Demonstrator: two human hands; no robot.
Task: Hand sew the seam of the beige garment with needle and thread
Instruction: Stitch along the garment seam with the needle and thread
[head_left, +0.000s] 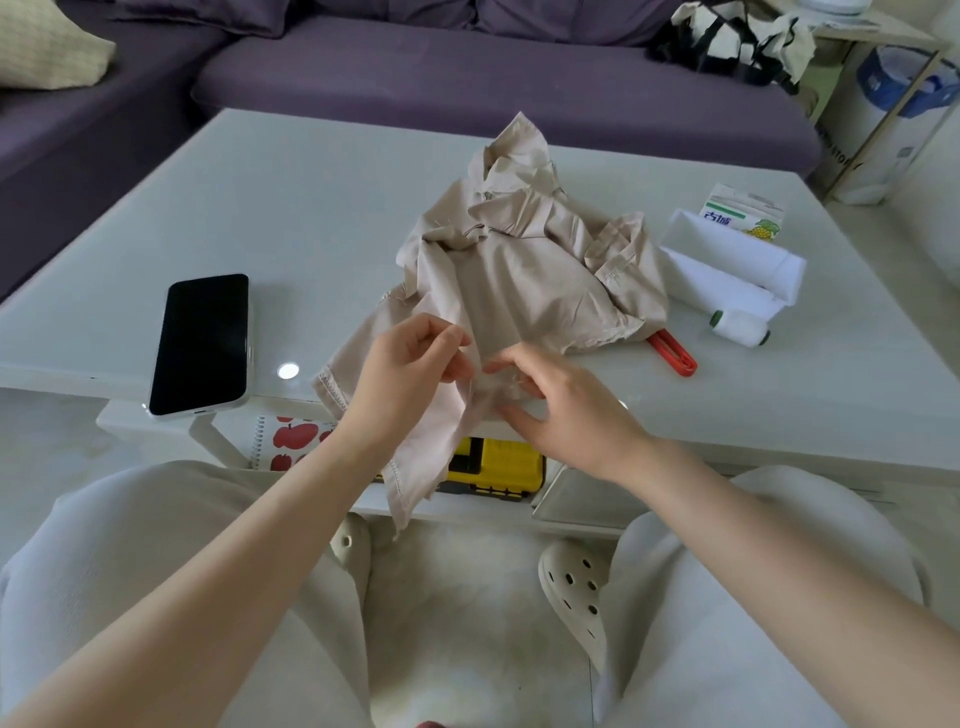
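view: head cam only, looking down over the lap at the table
step: mid-seam, my read. Both hands are working one fold of the beige garment at the near table edge
left hand: grip narrow, thumb and forefinger pinch a raised fold of the garment
right hand: grip narrow, thumb above and fingers below the cloth just beside the left pinch. It seems to hold the fabric there
needle: too small to make out, can't say which hand has it, if either
thread: faint pale strands near the fold, can't trace them
garment position: bulk is crumpled mid-table, beyond both hands. The near part drapes over the table edge and hangs between the knees, stitched hem showing
garment vs grip: worked fold sits between the two grips, touching both. The rest is clear of the hands
next move (judgement): keep the fold taut with the left pinch, pass the needle through close to the last stitch, pull the slack out without puckering
risk: loose cloth hanging off the edge could drag the seam line out of place
spool: white thread, lies right of the garment, well apart from the hands
red tool: partly under the garment's right edge
phone: dark screen, left of the hands, overhanging the table edge
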